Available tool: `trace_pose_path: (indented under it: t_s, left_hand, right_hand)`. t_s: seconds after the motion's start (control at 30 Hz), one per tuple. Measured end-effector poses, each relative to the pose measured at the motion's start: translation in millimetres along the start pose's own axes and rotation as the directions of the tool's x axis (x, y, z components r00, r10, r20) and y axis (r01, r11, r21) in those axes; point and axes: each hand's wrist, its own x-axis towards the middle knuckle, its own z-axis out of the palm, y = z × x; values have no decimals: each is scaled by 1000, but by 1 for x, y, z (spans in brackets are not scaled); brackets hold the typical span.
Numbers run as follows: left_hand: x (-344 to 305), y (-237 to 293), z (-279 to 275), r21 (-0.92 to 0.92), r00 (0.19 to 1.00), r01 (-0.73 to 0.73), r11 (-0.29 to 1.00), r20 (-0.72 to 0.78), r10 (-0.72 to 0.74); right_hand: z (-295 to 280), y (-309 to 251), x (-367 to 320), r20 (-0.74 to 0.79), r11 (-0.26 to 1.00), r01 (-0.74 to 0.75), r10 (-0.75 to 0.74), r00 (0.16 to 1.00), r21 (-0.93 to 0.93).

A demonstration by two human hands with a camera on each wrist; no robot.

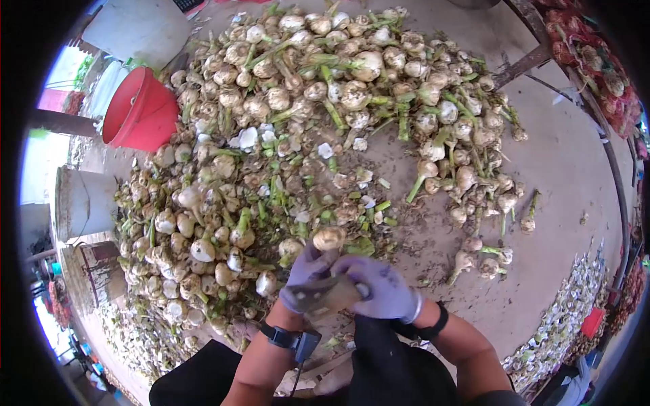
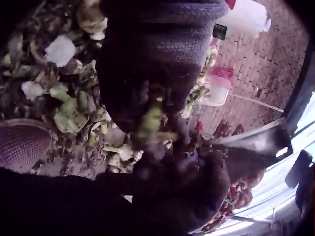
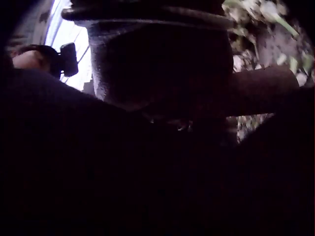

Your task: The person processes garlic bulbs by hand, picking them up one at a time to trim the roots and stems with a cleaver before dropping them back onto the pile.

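In the head view, my left hand (image 1: 308,268), in a pale purple glove, grips a garlic bulb (image 1: 329,237) by its stem end, with the bulb facing away from me. My gloved right hand (image 1: 382,287) is curled round a knife with a broad blade (image 1: 333,298), which points left across the left hand's wrist side. The two hands meet close under the bulb. From the left wrist, a blurred green stem (image 2: 151,122) shows between dark fingers, and the blade (image 2: 261,143) juts out to the right. Much of the right wrist view is dark, hiding that hand's fingers.
Heaped garlic (image 1: 271,81) with stems spreads across the floor ahead, and another pile (image 1: 196,250) lies at left. Cut stems and peelings litter the ground between. A red bucket (image 1: 145,111) leans beside the heap; a white bucket (image 1: 84,201) stands nearer. Red net sacks (image 1: 596,68) line the right.
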Motion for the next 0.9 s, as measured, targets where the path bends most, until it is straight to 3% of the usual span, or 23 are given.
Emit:
trace_pose_path:
  t_s: [0.03, 0.07, 0.13, 0.2, 0.27, 0.33, 0.4, 0.47, 0.5, 0.57, 0.6, 0.63, 0.67, 0.7, 0.73, 0.8, 0.83, 0.87, 0.9]
  left_hand:
    - [-7, 6, 2, 3, 1000, -1, 1000, -3, 1]
    - [-11, 10, 2, -68, 1000, -21, 997, 22, 22]
    - [-18, 18, 9, -138, 998, -38, 990, 53, 46]
    - [-29, 21, 18, 129, 958, -247, 960, 185, 221]
    - [-27, 21, 17, 137, 980, -175, 975, 114, 160]
    - [-21, 16, 6, 559, 982, -141, 817, -26, 188]
    - [-21, 7, -3, 515, 980, -123, 848, -72, 185]
    - [-21, -3, -18, 183, 971, -228, 956, 120, 208]
    - [-25, -2, -15, 185, 972, -222, 957, 123, 202]
    - [-31, 21, 17, 650, 974, -162, 742, -15, 225]
    - [-27, 22, 13, 649, 973, -173, 741, -7, 233]
    - [-27, 23, 3, 661, 981, -157, 734, 17, 195]
    - [-33, 30, 9, 676, 989, -127, 726, 35, 141]
    - [-46, 45, 15, 793, 983, -161, 588, 74, 169]
    - [-45, 43, 10, 792, 982, -162, 588, 71, 175]
    - [-42, 41, -5, 883, 868, -384, 269, 246, 431]
    - [-36, 52, 1, 930, 830, -367, 15, 320, 458]
    - [-32, 50, 9, 925, 821, -380, 3, 335, 463]
    - [-26, 41, 22, 745, 837, -394, 538, 50, 545]
  right_hand:
    - [-7, -10, 0, -143, 983, -19, -7, 990, -183]
    - [-12, -18, 5, -143, 983, -16, -11, 990, -185]
    - [-23, -25, 14, -221, 797, -313, 230, 948, -517]
    - [-21, -22, 19, -220, 744, -267, 165, 962, -612]
    - [-21, -25, 21, -134, 713, -181, 123, 983, -677]
    - [-19, -22, 18, -96, 734, -137, 97, 991, -665]
    - [-17, -17, 15, -61, 754, -96, 74, 995, -649]
    - [-17, -4, 11, -59, 742, -136, 129, 990, -657]
    - [-11, 10, 7, -64, 743, -142, 133, 989, -655]
    - [-5, 53, 2, -267, 740, -71, -150, 952, -669]
    - [-9, 65, 2, -267, 734, -68, -158, 951, -676]
    - [-11, 76, -2, -242, 625, -260, 116, 963, -736]
    - [-9, 85, -10, -237, 468, -417, 396, 887, -779]
    - [-23, 101, -10, -382, 444, -651, 555, 739, -615]
    - [-30, 101, -22, -379, 447, -647, 552, 743, -618]
    - [-34, 98, -36, -547, 668, -617, 358, 757, -416]
    - [-34, 53, -20, -507, 629, -746, 579, 638, -220]
    - [-25, 44, -15, -521, 635, -741, 566, 639, -219]
    - [-12, 37, -18, -425, 688, -716, 617, 662, -119]
